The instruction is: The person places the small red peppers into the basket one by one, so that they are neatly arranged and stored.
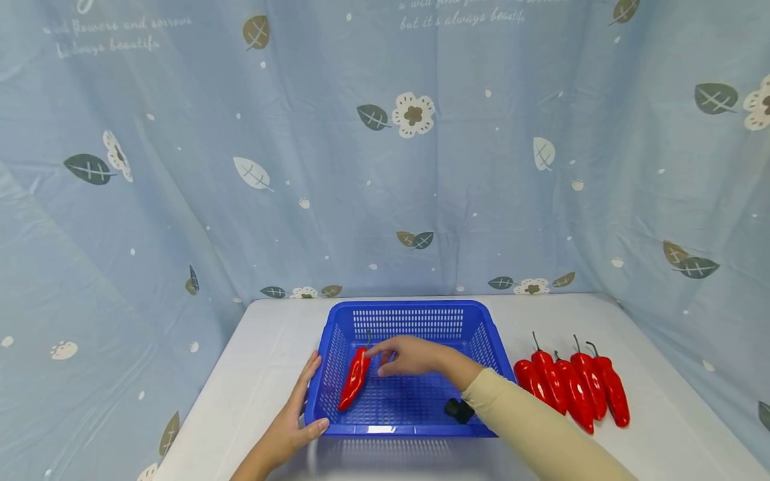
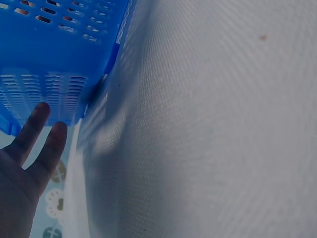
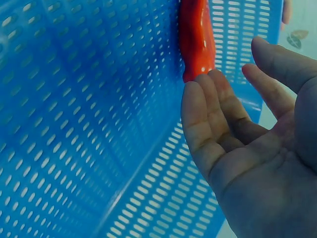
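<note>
A blue plastic basket (image 1: 409,304) with slotted walls stands on the white table. One long red chili pepper (image 1: 353,382) lies inside near its left wall, dark stem toward the back. My right hand (image 1: 412,356) reaches into the basket, the index finger pointing at the pepper's stem end. In the right wrist view, the loosely bent fingers (image 3: 195,111) are right by the pepper's end and the palm holds nothing. My left hand (image 1: 287,422) lies along the basket's left side, thumb at the front left corner. Its fingers (image 2: 49,148) appear straight and spread in the left wrist view.
Several red chili peppers (image 1: 579,391) lie side by side on the table (image 1: 656,401), right of the basket, stems toward the back. A small black object (image 1: 460,410) shows beside my right sleeve. A blue patterned curtain (image 1: 421,187) encloses the table at the back and sides.
</note>
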Demonstrator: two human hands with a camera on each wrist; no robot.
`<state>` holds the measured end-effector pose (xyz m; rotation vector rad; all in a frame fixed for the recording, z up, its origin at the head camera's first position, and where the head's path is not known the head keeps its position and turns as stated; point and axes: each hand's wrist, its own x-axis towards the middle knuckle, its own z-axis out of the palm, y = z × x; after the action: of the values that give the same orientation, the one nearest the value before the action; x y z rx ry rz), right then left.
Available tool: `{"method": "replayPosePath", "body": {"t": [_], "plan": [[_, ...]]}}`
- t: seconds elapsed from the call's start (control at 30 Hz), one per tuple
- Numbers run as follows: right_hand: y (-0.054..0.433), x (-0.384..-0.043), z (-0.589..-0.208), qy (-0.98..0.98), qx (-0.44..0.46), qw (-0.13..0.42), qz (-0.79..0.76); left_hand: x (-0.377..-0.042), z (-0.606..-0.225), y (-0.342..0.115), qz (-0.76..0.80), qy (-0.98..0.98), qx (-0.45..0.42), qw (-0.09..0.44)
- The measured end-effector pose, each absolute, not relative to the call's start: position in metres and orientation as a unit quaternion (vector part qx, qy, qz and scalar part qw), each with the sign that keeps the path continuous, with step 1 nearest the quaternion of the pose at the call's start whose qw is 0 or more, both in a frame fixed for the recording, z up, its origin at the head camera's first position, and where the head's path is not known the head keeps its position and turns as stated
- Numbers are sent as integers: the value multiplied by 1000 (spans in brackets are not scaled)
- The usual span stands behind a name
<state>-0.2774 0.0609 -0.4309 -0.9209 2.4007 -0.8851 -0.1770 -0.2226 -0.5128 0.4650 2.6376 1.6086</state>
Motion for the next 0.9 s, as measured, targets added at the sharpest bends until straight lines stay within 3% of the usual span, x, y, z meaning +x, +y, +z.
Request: {"method": "replayPosePath", "body": {"t": [0.9], "plan": [[97, -277, -420, 861, -314, 189, -352, -177, -513, -222, 515, 846, 140, 9]]}}
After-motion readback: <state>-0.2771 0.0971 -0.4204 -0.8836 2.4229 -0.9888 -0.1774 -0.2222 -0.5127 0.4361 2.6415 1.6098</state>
